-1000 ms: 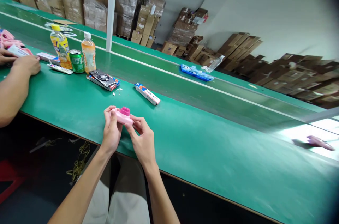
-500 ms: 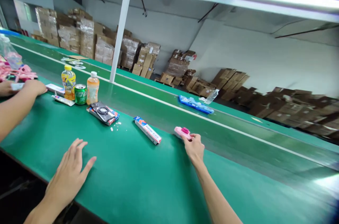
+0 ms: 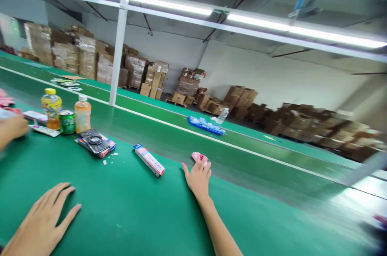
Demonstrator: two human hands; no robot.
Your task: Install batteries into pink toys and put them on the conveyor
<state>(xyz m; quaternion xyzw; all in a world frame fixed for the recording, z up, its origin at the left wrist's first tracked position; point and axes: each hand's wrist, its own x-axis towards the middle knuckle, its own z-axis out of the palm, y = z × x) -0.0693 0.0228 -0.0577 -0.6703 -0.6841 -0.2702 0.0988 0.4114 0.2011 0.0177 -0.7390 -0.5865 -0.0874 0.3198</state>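
Observation:
My right hand [image 3: 198, 177] is stretched out over the green surface with its fingers spread. Its fingertips lie at the near side of a pink toy [image 3: 196, 156] with a magenta part, shaped like a small camera; they partly cover it. To the left of that hand lies a long white, blue and orange toothpaste box [image 3: 149, 160]. My left hand [image 3: 45, 217], fingers apart and holding nothing, rests low over the green work table [image 3: 130, 211] near its front edge.
Two drink bottles [image 3: 82, 115], a green can [image 3: 67, 122], a toothpaste tube [image 3: 44, 130] and a black packet [image 3: 94, 141] stand or lie on the left. Another person's hand [image 3: 15, 127] is at the left edge. Across the conveyor sits a blue tray [image 3: 207, 125].
My right hand has gone from pinching the pink toy to spread fingers over it. The view has shifted right and tilted up. The other person's hand has moved.

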